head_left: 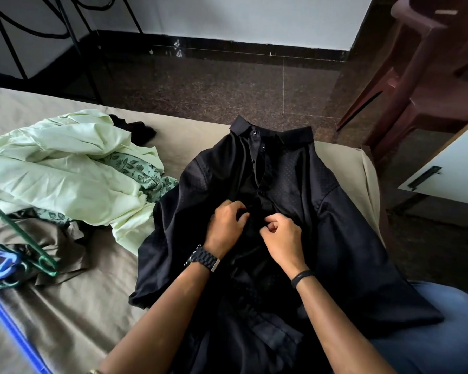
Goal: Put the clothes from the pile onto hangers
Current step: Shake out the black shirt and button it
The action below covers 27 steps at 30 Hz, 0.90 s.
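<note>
Shirt point(295, 211): black, faint dotted weave, black buttons. Pile: pale green garment point(54, 168); green cloth with dark leaf print point(138, 168); olive-brown piece point(52, 238). Hangers: one green point(19, 230), one blue point(14, 330). Bed sheet point(79, 306) khaki. Floor point(214, 85) dark speckled brown. Chair point(422, 76) maroon. Watch point(201, 259) black.

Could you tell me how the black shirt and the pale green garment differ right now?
The black shirt lies spread flat, collar away; the pale green garment is crumpled in the pile. Both hands pinch the black shirt's placket; nothing touches the green one. Both rest on the bed.
</note>
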Each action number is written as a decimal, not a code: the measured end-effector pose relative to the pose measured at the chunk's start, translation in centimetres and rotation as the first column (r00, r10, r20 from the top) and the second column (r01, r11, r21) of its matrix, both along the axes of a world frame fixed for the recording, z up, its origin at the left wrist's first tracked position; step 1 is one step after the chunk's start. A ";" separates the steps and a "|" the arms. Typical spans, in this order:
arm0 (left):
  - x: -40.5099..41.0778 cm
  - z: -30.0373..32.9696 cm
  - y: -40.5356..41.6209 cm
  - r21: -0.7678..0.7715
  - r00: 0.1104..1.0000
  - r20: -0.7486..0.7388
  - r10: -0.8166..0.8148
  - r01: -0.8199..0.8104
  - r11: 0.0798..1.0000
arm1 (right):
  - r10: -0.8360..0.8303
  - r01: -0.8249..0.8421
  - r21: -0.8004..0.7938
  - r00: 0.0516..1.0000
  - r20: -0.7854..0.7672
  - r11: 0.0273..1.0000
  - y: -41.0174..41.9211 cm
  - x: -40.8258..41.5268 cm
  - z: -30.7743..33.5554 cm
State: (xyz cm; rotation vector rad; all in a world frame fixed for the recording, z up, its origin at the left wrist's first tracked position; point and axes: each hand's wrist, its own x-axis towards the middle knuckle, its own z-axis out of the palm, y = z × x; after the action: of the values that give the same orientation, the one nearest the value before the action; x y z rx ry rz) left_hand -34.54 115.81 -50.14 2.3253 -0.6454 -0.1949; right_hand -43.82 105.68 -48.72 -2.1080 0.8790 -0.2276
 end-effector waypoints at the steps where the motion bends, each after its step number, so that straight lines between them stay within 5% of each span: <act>1: 0.0 0.2 -0.1 0.006 1.000 -0.021 0.009 -0.009 1.000 | -0.047 0.042 0.116 0.998 0.042 0.992 -0.2 -0.1 0.0; 4: 0.1 0.4 -0.3 0.039 0.995 -0.098 0.032 -0.029 0.999 | -0.242 0.113 0.551 0.956 0.167 0.827 -0.7 -0.2 0.3; 7: 0.1 0.9 -0.4 0.059 0.988 -0.150 0.037 -0.028 0.998 | -0.340 0.099 0.730 0.921 0.191 0.677 -0.8 -0.3 0.9; 18: -1.8 2.5 1.0 -0.313 0.889 -0.456 0.047 -0.210 0.926 | -0.214 0.074 0.509 0.951 0.223 0.858 0.4 -0.7 0.6; 27: -2.4 3.1 0.4 -0.469 0.753 -0.655 -0.056 -0.348 0.812 | -0.158 0.051 0.323 0.937 0.313 0.945 0.8 -0.6 0.8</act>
State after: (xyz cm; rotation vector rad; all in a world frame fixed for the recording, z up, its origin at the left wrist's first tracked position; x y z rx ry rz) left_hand -36.99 116.19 -47.08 1.5528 -0.1120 -0.6111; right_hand -44.38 106.45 -47.93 -1.6682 0.7668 -0.4604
